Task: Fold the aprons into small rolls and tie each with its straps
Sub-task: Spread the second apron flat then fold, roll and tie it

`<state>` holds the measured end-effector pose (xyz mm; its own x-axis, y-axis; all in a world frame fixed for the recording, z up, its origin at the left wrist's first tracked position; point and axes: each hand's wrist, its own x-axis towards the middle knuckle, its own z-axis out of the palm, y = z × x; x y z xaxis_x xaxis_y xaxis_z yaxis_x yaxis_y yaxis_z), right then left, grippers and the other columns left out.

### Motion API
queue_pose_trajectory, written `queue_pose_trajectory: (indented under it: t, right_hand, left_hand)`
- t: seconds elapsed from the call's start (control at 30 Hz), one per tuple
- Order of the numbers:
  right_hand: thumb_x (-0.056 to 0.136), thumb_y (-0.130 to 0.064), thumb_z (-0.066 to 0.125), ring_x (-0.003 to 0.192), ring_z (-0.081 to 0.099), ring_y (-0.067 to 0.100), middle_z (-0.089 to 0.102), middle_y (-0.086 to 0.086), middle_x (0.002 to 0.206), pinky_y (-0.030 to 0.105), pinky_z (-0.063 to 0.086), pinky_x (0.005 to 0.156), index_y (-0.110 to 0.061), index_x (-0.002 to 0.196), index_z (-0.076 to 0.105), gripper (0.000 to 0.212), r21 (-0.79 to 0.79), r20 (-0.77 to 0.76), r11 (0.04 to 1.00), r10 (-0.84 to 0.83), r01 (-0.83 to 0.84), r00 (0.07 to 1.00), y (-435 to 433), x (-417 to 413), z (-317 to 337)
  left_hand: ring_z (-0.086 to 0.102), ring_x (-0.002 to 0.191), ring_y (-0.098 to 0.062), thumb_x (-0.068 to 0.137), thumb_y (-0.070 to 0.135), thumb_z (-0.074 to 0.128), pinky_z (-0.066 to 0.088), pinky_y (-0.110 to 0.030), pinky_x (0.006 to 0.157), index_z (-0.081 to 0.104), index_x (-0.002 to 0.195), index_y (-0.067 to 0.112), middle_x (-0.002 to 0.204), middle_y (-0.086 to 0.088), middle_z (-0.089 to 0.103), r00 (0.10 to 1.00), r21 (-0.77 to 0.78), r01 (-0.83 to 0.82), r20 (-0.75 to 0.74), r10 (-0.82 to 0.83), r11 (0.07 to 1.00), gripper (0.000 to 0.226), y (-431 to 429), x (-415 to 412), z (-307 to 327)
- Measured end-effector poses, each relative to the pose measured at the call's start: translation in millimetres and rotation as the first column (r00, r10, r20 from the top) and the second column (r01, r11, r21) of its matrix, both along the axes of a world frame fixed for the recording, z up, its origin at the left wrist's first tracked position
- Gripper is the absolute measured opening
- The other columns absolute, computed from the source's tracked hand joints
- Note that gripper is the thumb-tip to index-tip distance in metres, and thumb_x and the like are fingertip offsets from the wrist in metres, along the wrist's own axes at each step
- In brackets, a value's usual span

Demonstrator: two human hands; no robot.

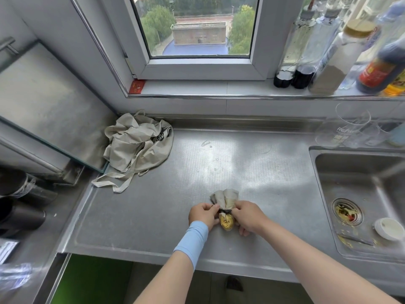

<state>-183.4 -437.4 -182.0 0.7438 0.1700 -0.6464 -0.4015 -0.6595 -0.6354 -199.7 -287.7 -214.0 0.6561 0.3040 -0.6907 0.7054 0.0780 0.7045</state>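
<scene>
A small rolled apron [225, 200], beige with a yellow end, lies on the steel counter [197, 172] near its front edge. A dark strap [225, 211] is cinched round its middle. My left hand [203, 215] pinches the strap at the roll's left side. My right hand [246, 216] pinches it on the right, with fingers curled against the roll. A second apron [138, 145], beige and crumpled, lies loose at the counter's back left, its straps trailing forward.
A sink [361, 200] with a drain strainer and a white lid is on the right. Bottles [328, 51] line the window sill. Clear glasses [350, 126] stand behind the sink. A glass panel [43, 106] and dark cylinders are at left.
</scene>
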Motion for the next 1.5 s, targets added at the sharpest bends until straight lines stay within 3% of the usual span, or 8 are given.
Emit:
queue_pose_trajectory:
  t: [0.27,0.43,0.57,0.73,0.87,1.0,1.27,1.5]
  right_hand:
    - [0.09,-0.018,0.044,0.067,0.071,0.032,0.068,0.017,0.09,0.039,0.06,0.055,-0.021,0.125,0.038,0.035,0.059,-0.078,0.965,-0.252,0.257,0.965,-3.7,22.1,6.8]
    - [0.084,-0.004,0.053,0.066,0.07,0.03,0.068,0.017,0.086,0.052,0.061,0.067,-0.012,0.106,0.049,0.024,0.195,-0.154,0.928,-0.291,0.317,0.944,8.8,21.0,17.4]
    - [0.085,-0.009,0.058,0.065,0.067,0.028,0.065,0.016,0.097,0.044,0.06,0.063,-0.01,0.113,0.048,0.03,0.294,-0.21,0.884,-0.313,0.365,0.926,11.3,32.7,30.0]
    - [0.079,-0.023,0.053,0.118,0.05,0.023,0.037,-0.002,0.136,0.036,0.05,0.09,-0.028,0.137,0.043,0.059,0.043,0.243,0.999,-0.023,0.013,0.97,28.7,65.9,65.8]
    - [0.076,-0.013,0.06,0.142,0.027,0.021,0.021,-0.004,0.156,0.027,0.041,0.1,-0.031,0.142,0.044,0.07,-0.011,0.494,0.929,0.327,-0.37,0.806,60.9,99.7,121.6]
    - [0.073,-0.028,0.07,0.139,0.025,0.018,0.03,-0.004,0.152,0.034,0.038,0.11,-0.027,0.145,0.04,0.079,-0.389,0.543,0.714,0.688,-0.582,0.481,109.1,128.1,181.3]
    - [0.065,-0.043,0.074,0.095,0.056,0.021,0.052,-0.002,0.102,0.03,0.05,0.079,-0.028,0.116,0.063,0.055,-0.441,0.709,0.753,0.626,-0.489,0.325,212.0,164.6,258.5]
    - [0.067,-0.059,0.059,0.115,0.041,0.018,0.054,-0.007,0.115,0.038,0.041,0.098,-0.037,0.121,0.059,0.058,-0.466,0.801,0.803,0.561,-0.371,0.208,285.9,199.7,343.0]
  left_hand:
    - [0.069,0.089,-0.02,0.074,0.028,0.067,0.057,-0.035,0.086,0.067,0.091,0.024,0.089,0.004,0.071,0.937,0.084,0.346,0.025,-0.35,0.934,0.017,1.7,0.9,14.1]
    - [0.055,0.103,-0.008,0.06,0.029,0.082,0.044,-0.021,0.09,0.051,0.12,0.033,0.114,0.012,0.046,0.854,0.238,0.472,0.118,-0.507,0.849,0.068,4.1,-5.6,22.6]
    - [0.06,0.102,-0.015,0.063,0.013,0.075,0.052,-0.032,0.093,0.049,0.124,0.037,0.122,0.006,0.054,0.849,0.269,0.471,0.12,-0.515,0.84,0.071,20.6,7.7,36.6]
    - [0.062,0.093,-0.012,0.069,0.0,0.073,0.051,-0.017,0.072,0.051,0.128,0.03,0.116,0.007,0.06,0.836,0.313,0.457,0.168,-0.522,0.833,0.07,49.7,32.2,84.6]
    - [0.06,0.101,-0.015,0.069,0.007,0.076,0.053,-0.026,0.088,0.044,0.134,0.024,0.114,0.006,0.06,0.792,0.449,0.465,0.175,-0.585,0.763,0.075,83.7,57.9,134.8]
    - [0.059,0.11,-0.018,0.068,0.009,0.077,0.048,-0.036,0.1,0.047,0.133,0.02,0.12,0.001,0.061,0.752,0.555,0.436,0.207,-0.625,0.709,0.072,137.5,81.3,190.7]
    - [0.063,0.096,-0.006,0.071,0.006,0.077,0.044,-0.006,0.085,0.061,0.121,0.022,0.109,0.011,0.067,0.674,0.68,0.372,0.269,-0.688,0.632,0.055,240.0,111.8,287.8]
    - [0.066,0.099,-0.012,0.068,0.016,0.082,0.05,-0.034,0.098,0.065,0.118,0.023,0.107,0.007,0.07,0.618,0.799,0.225,0.326,-0.716,0.558,0.053,319.1,148.6,379.3]
